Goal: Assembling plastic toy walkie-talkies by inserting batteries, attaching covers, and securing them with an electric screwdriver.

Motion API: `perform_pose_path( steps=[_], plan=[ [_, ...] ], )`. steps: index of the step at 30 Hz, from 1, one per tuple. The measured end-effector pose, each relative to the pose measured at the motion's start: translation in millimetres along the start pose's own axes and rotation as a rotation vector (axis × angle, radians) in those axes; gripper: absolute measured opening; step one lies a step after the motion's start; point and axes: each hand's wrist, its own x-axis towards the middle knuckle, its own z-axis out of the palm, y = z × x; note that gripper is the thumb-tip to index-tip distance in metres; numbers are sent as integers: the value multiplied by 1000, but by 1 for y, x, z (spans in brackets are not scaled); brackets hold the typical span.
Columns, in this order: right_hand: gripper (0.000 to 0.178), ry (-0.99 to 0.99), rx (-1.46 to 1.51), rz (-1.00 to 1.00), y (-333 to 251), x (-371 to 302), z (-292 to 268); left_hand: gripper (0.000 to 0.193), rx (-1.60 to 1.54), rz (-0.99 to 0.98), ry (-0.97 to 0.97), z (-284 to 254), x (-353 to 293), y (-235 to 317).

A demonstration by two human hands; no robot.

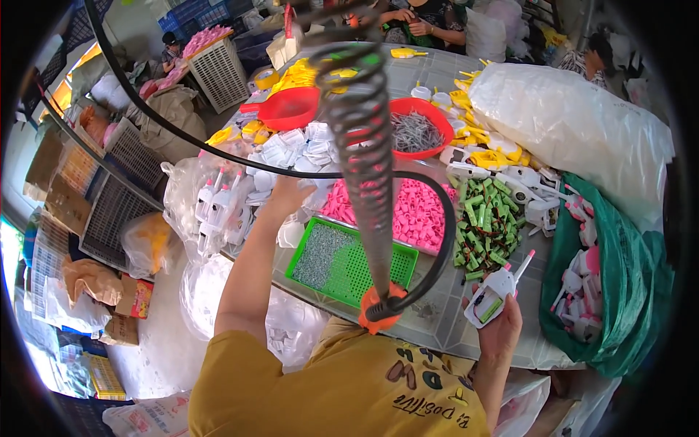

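Observation:
My right hand (499,328) is closed on a white plastic toy housing (489,297) with a pink-tipped stem. The housing's open side shows a green battery pack inside. My left hand (290,195) reaches to the near edge of a heap of white plastic shells (293,149); a black cable crosses in front and its fingers are not clear. Right of that hand lies a heap of small pink parts (419,215). Green battery packs with wires (484,218) are piled above my right hand. A green tray (371,266) of small screws stands near me.
An electric screwdriver with an orange end (380,309) hangs on a coiled spring (357,109) before me. Red bowls (291,109) stand farther back; one holds metal pins (416,132). A green sack (633,291) of white-and-pink pieces is at right. Other people (429,25) sit beyond the table.

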Motion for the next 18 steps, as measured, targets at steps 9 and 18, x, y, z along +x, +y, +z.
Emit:
perform_pose_path(
  steps=[9,18],
  plan=[
    [64,-95,205,-26,16,24,15,54,259,-51,131,-4,18,-13],
    [59,-68,363,-42,23,48,39,62,-1041,298,-7,-19,-49,232]
  ],
)
